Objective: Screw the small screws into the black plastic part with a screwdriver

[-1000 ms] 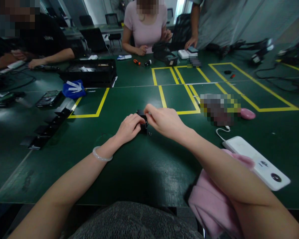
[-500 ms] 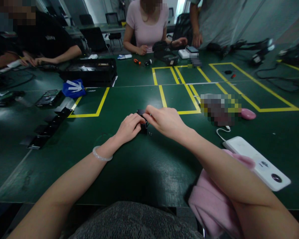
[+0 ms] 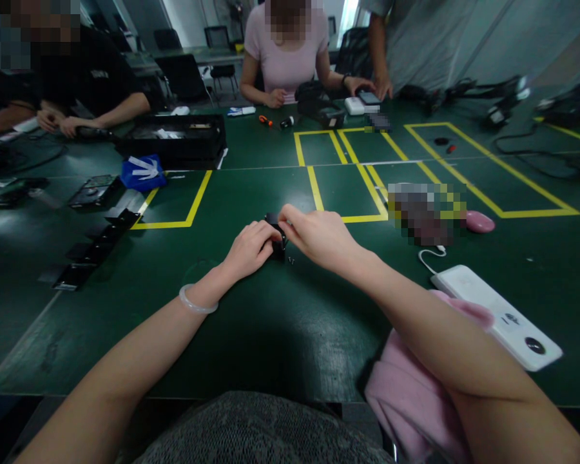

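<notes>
Your left hand [image 3: 251, 249] stays curled around a small black boxy part [image 3: 279, 251] on the glossy dark-green desk [image 3: 280, 341]; your right hand [image 3: 319, 234] stays nearly closed at its edge, any hold hidden. Across, a co-worker's hand [image 3: 358, 84] is now at a flat dark device [image 3: 368, 98]. Yellow tape lines [image 3: 200, 198] mark the desk; black chairs [image 3: 180, 76] stand behind.

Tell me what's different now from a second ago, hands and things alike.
Opposite, a hand of the person in pink has reached rightward in the picture to the dark slab; the standing person's hand has shifted slightly right; the hands of the person in black have drawn closer together. The wearer's left hand and right hand stay at the small black part; the loose bits lie unmoved.
</notes>
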Demonstrator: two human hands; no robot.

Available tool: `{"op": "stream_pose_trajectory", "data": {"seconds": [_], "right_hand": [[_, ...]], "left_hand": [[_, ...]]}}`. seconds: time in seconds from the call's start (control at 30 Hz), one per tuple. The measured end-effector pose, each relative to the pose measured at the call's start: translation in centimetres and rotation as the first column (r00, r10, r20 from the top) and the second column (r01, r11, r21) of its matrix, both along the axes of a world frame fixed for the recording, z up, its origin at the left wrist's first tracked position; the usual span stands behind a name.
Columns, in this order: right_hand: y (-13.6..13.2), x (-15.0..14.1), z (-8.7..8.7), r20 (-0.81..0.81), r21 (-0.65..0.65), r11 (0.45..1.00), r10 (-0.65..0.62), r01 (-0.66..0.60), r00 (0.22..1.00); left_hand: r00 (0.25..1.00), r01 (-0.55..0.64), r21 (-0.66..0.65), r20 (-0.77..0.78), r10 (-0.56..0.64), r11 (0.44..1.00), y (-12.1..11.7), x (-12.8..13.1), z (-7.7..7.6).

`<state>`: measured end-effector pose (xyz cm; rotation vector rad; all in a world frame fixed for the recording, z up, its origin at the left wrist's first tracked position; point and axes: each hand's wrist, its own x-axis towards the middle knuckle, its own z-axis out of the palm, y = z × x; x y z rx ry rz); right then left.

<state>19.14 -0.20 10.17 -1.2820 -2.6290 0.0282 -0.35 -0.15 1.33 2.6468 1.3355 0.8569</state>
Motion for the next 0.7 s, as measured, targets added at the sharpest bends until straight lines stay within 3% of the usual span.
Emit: {"op": "stream_pose_trajectory", "data": {"seconds": [0.13, 0.7], "right_hand": [[-0.06, 0.09, 0.03, -0.049, -0.011, 0.999, 0.029, -0.03, 0.998], [-0.07, 0.02, 0.16, 0.02, 0.001, 1.0, 0.004, -0.004, 1.0]], "left_hand": [[1.0, -0.006, -0.015, -0.002, 0.006, 1.0, 0.02, -0.01, 0.03], [1.0, -0.004, -0.004, 0.002, 0.004, 1.0, 0.1, -0.03, -0.17]]}}
